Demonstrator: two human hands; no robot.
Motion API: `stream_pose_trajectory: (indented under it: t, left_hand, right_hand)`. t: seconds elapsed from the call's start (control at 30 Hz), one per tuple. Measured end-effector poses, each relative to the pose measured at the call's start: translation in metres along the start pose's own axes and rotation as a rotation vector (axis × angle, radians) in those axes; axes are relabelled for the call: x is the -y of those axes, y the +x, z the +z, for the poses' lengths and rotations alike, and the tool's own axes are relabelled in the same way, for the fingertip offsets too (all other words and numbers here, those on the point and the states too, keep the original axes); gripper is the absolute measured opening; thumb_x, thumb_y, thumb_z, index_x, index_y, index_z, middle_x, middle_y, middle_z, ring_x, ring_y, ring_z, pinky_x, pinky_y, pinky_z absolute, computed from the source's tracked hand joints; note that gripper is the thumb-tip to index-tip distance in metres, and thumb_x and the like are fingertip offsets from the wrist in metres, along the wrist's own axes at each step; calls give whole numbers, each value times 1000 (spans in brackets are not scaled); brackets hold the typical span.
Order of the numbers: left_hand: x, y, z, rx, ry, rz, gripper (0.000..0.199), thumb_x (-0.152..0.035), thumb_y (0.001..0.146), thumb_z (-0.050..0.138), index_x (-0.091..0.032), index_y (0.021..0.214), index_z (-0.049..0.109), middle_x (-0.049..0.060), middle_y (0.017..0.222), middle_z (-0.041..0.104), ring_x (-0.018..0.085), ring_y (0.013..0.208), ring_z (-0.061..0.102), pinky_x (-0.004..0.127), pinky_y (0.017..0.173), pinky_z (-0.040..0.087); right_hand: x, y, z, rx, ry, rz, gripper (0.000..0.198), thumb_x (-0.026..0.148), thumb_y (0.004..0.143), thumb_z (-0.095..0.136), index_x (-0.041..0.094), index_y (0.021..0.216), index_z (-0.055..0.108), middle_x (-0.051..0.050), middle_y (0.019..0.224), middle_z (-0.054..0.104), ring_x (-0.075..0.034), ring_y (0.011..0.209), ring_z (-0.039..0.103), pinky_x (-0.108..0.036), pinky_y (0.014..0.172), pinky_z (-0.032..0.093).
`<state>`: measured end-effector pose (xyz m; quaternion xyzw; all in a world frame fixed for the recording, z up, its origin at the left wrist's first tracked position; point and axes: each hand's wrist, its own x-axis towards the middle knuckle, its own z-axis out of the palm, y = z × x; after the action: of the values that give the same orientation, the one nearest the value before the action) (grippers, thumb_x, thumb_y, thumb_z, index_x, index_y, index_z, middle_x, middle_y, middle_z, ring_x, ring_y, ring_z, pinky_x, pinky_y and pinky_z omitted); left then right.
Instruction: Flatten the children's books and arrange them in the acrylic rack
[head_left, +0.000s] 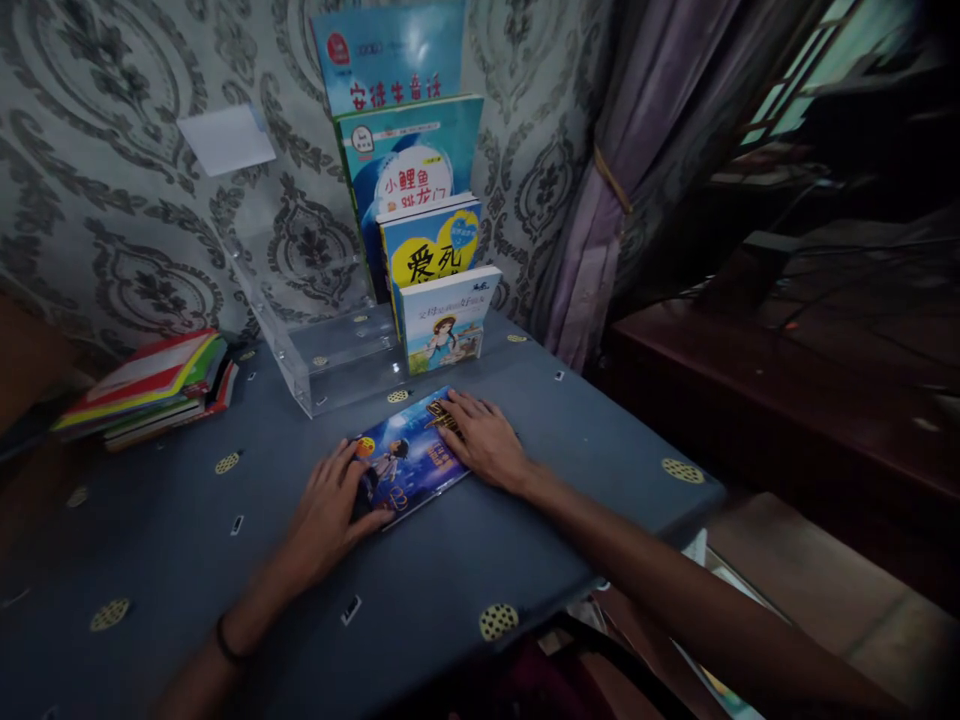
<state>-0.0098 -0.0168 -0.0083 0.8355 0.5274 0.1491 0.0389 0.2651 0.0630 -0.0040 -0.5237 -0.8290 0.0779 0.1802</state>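
Note:
A blue and purple paperback book with a cartoon figure on its cover lies on the blue table, tilted to my view. My left hand grips its left end, the thumb along the near edge and the fingers by the far corner. Over the right end, my right hand holds the book with fingers bent across the cover. Just beyond stands a clear acrylic book stand. In its right part several books rise in steps, from a small white-edged book in front to a tall blue book behind.
At the left lies a stack of colourful books. A white card tops the stand's left side. The patterned tablecloth runs to the table's right edge. Beyond are a purple curtain and a dark red wooden piece of furniture.

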Motion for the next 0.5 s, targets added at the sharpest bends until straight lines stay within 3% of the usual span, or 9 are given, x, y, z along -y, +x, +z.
stream_pose_trajectory:
  t: [0.17,0.37,0.5]
  left_hand:
    - [-8,38,-4,36,18,10,50,-57,97,52,-21,131,54,16,142,54,33,132,51,54,109,44]
    - [-26,71,-5,7,40,-53,41,-48,97,54,-19,125,57,12,114,63,31,107,60,45,93,49]
    - [-26,77,-6,-26,-274,-197,37,-48,91,62,-21,116,62,5,88,67,24,83,65,32,73,49]
  right_hand:
    - [5,-1,-4,29,23,39,47,31,101,49,11,143,54,-19,155,47,-33,144,44,-52,118,34]
    - [-4,1,-5,1,66,-39,44,34,101,50,16,140,57,-17,153,50,-30,140,49,-51,115,38]
    - [-17,12,-8,40,118,-172,45,40,102,49,16,139,59,-16,150,55,-30,138,51,-50,113,39]
